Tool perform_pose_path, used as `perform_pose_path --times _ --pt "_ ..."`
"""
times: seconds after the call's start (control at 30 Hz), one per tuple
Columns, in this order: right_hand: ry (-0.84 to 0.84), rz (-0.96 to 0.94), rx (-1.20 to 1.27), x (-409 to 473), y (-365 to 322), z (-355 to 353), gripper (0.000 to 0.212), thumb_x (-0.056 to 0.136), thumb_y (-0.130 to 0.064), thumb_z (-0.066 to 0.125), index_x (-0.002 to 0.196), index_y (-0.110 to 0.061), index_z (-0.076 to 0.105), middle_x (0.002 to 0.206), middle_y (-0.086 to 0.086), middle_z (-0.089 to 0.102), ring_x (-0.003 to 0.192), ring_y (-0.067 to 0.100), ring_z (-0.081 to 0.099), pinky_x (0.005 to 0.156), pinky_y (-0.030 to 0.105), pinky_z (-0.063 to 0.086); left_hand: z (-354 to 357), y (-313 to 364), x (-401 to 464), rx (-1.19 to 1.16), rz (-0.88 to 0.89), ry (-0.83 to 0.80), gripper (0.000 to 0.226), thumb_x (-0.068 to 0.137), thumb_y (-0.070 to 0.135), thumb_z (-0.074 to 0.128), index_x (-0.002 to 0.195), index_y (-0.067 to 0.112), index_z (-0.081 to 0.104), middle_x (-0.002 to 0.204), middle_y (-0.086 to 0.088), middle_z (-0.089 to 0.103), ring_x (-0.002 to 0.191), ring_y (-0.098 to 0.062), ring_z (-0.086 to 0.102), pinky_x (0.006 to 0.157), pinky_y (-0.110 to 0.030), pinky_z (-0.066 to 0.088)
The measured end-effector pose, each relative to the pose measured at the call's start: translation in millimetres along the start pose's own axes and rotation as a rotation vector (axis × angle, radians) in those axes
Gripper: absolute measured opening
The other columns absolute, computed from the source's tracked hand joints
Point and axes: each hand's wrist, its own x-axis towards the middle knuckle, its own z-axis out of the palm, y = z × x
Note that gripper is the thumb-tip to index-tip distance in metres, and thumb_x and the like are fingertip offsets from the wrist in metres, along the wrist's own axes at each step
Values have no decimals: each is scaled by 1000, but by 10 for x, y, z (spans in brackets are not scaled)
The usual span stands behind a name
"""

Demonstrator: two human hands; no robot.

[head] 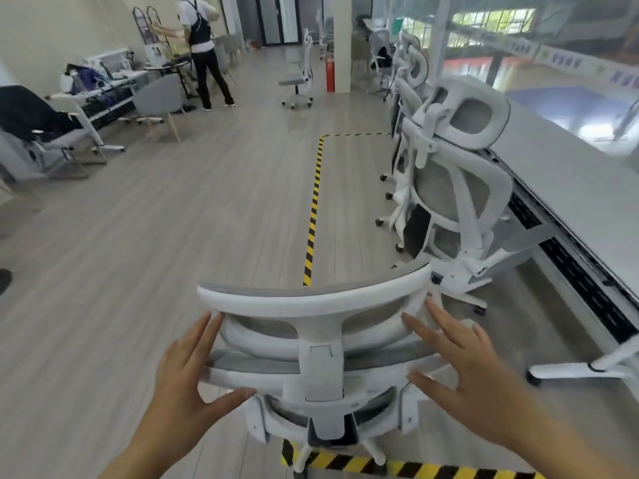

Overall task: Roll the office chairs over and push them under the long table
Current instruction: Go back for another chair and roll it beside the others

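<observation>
No readable text

From where I stand, no word, brand or number can be made out; the banners (pixel 567 60) beyond the glass carry marks too blurred for me to read.

open hands (pixel 325 375), white office chair (pixel 313 344), long table (pixel 567 174)

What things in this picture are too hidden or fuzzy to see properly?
All in the head view:
- Seat and most wheels of the near chair: hidden behind its own backrest.
- Whether the left hand and right hand touch it: unclear, motion blur.
- Far end of the long table: cut off by the right edge.
- Things on the cluttered desk: too small and blurred.
</observation>
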Motion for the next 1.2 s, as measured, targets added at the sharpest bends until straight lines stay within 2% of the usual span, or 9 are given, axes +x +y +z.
perform_pose_path --times 0.07,0.2,0.33,0.4,0.5,0.57,0.7,0.9,1.2 --pt "50 -13 50 444 71 8 70 84 -71 49 145 -62 16 157 -33 -6 144 -11 -9 121 51 10 48 -129 452 8 11 18 102 70 80 59 155 40 18 161 20 20 142 -11 31 110 -58 34" --pt "77 32 39 1326 179 60 72 81 -75 45 146 -57 20 162 -23 3 150 7 6 118 56 18 185 -416 1232 -52 -68 55 99 67 74 62 151 52 15 157 34 11 142 13 12 116 -58 24" --pt "118 78 15 2236 273 104 70 81 -77 41 146 -58 21 162 -20 6 149 8 11 117 55 19 315 -801 2119 -90 -43 41 96 70 74 60 152 48 18 161 23 17 148 2 13 117 -61 22" --pt "120 92 32 2697 329 90 70 80 -78 41 144 -62 19 160 -29 2 147 -3 4 119 53 16 370 -1008 2623 -94 -11 44 94 72 74 59 153 47 19 161 21 17 149 -3 14 117 -62 19" --pt "146 123 51 3428 354 37 70 77 -77 44 141 -66 19 154 -40 -3 136 -22 -3 118 49 21 437 -1330 3447 -136 40 39 92 73 73 58 152 47 20 161 23 15 150 -7 13 119 -61 11" --pt "144 140 60 3928 349 12 69 77 -76 46 140 -67 19 153 -42 -5 133 -27 -2 119 46 16 468 -1561 4007 -156 60 26 91 73 75 56 152 49 18 161 25 12 151 -6 9 120 -60 7" --pt "109 171 87 4947 426 26 70 79 -77 46 142 -65 19 157 -36 -4 141 -16 1 122 47 6 505 -2020 5078 -139 75 -44 89 74 81 49 150 55 10 160 29 1 149 0 -6 120 -56 0" --pt "121 196 72 6441 606 153 69 84 -73 46 145 -61 16 159 -30 -6 148 -2 -1 121 53 -1 558 -2635 6624 -101 107 -91 88 73 81 48 149 57 9 160 28 1 149 -1 -7 121 -53 -2" --pt "236 192 -7 9014 1202 315 67 88 -72 37 148 -57 13 162 -21 -1 148 2 7 120 48 -4 788 -3402 9282 -81 68 -154 81 77 82 38 146 63 1 161 25 0 148 1 -13 122 -50 -2"
